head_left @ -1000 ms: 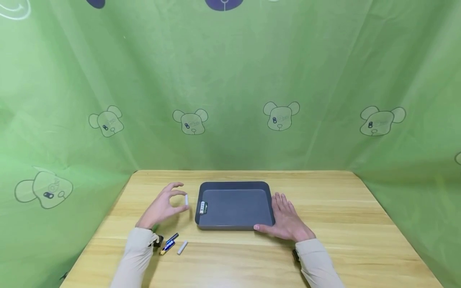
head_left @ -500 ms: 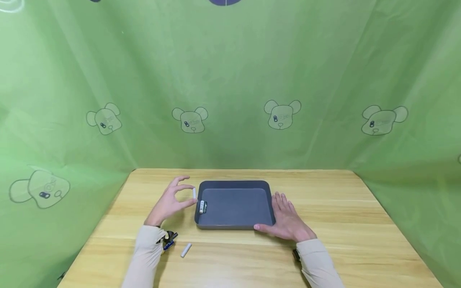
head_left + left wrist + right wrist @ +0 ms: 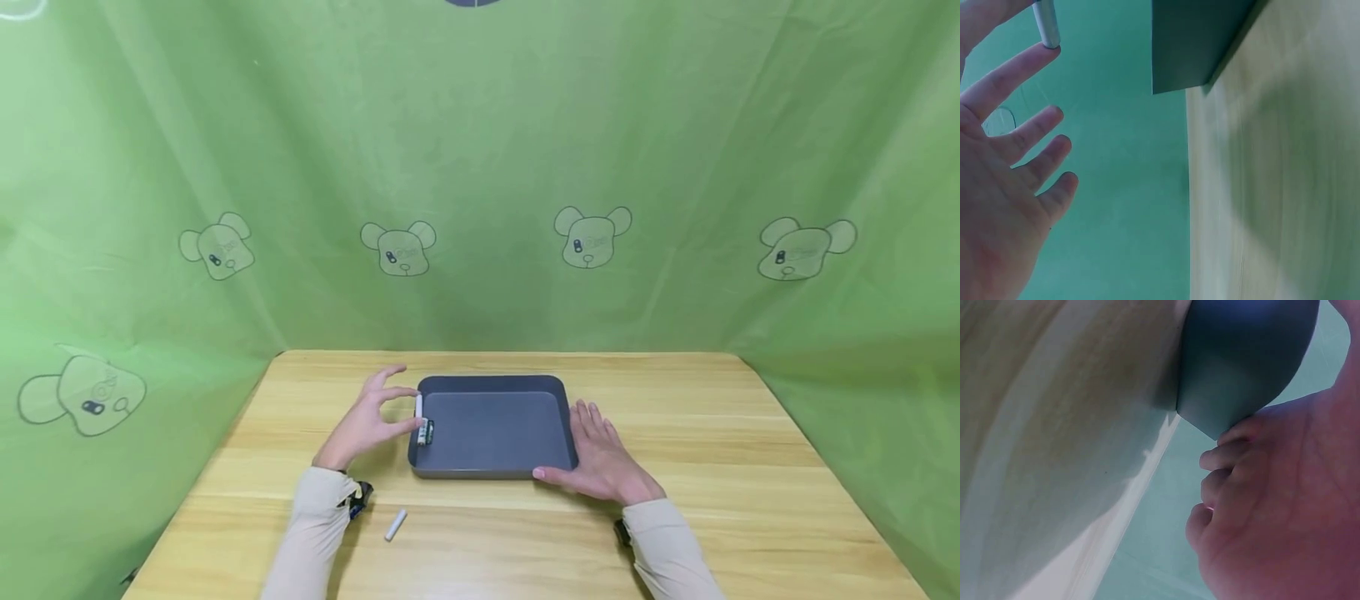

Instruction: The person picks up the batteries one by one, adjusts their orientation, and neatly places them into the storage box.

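My left hand (image 3: 363, 429) pinches a slim white battery (image 3: 418, 406) end to end between thumb and index finger, at the left rim of the dark grey tray (image 3: 495, 429). In the left wrist view one end of the white battery (image 3: 1047, 24) meets a fingertip, while the other fingers spread loosely; the tray's outer wall (image 3: 1194, 40) is close by. Inside the tray, along its left wall, lie a white and a green battery (image 3: 426, 433), partly covered by my thumb. My right hand (image 3: 603, 458) rests straight-fingered against the tray's right side, thumb at the front corner.
Another white battery (image 3: 396, 525) lies on the wooden table (image 3: 510, 542) in front of the tray. Dark blue batteries lie beside it, mostly hidden behind my left wrist. A green curtain (image 3: 487, 167) with bear faces surrounds the table's back and sides.
My left hand has carried the pinched white battery rightward from beside the tray to its left rim. My left wrist now covers most of the blue batteries. The right hand keeps its place.
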Motion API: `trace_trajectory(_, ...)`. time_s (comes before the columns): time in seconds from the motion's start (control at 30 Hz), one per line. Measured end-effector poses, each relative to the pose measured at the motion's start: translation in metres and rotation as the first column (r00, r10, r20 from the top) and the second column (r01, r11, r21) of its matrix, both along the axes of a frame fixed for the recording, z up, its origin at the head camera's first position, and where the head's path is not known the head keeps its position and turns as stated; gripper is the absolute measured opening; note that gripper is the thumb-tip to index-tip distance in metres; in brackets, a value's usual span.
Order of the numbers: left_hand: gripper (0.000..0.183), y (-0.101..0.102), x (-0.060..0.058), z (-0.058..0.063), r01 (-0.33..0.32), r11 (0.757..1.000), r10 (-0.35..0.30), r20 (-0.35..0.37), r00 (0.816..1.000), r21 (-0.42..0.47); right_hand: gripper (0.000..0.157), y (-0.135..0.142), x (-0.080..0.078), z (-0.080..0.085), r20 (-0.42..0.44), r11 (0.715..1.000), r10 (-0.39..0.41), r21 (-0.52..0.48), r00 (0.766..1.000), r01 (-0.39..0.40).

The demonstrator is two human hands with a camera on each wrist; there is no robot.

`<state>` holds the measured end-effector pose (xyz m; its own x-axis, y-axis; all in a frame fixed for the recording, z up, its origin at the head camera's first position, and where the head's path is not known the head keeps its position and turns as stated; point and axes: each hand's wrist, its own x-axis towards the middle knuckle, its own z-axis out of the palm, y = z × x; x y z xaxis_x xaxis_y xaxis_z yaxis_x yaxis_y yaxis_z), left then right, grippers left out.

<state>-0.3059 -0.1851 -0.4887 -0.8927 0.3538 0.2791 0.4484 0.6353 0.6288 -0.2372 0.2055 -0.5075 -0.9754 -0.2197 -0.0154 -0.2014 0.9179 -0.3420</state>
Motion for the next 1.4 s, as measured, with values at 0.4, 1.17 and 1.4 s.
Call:
trace_trajectory(0.4, 0.052, 0.013, 0.001, -0.004, 0.018, 0.991, -0.013, 0.039, 0.999, -0.134, 0.131, 0.002, 0.001, 0.000, -0.005, 1.000, 0.002, -0.008, 1.000, -0.002)
trace_trajectory(1.17, 0.047, 0.018, -0.004, -0.002, 0.049, 0.960, -0.047, 0.014, 0.999, -0.274, 0.131, 0.000, -0.001, -0.004, 0.024, 1.000, 0.012, -0.010, 1.000, -0.012)
trace_trajectory(1.4, 0.047, 0.026, -0.013, -0.008, 0.078, 0.923, -0.090, -0.013, 0.996, -0.377, 0.132, 0.003, 0.000, -0.002, 0.020, 1.000, 0.006, -0.006, 1.000, -0.006)
